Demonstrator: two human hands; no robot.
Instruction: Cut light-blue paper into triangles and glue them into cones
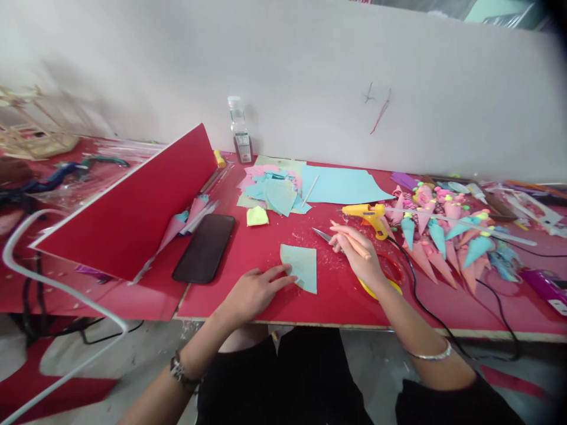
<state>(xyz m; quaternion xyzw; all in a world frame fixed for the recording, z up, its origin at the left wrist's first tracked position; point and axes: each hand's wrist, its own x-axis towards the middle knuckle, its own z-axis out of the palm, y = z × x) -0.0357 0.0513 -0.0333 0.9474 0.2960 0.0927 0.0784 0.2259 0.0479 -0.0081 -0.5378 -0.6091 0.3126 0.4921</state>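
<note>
My left hand (261, 293) rests on the red tabletop with its fingers stretched out. Its fingertips touch the left side of a small light-blue paper piece (306, 270) that has a curved edge. My right hand (358, 255) is closed around a thin orange-tan stick, pencil-like (359, 247), held above the table to the right of that piece. Beneath this hand lie scissors with red and yellow handles (394, 284), their pointed blade (321, 234) showing to the left; the hand covers their middle.
A yellow glue gun (374, 219) with a black cord lies right, beside piled pink and blue paper cones (436, 236). Cut paper pieces (279, 195), a yellow-green lump (257, 216) and a bottle (241, 139) are farther back. A phone (204, 248) and red board (146, 200) stand left.
</note>
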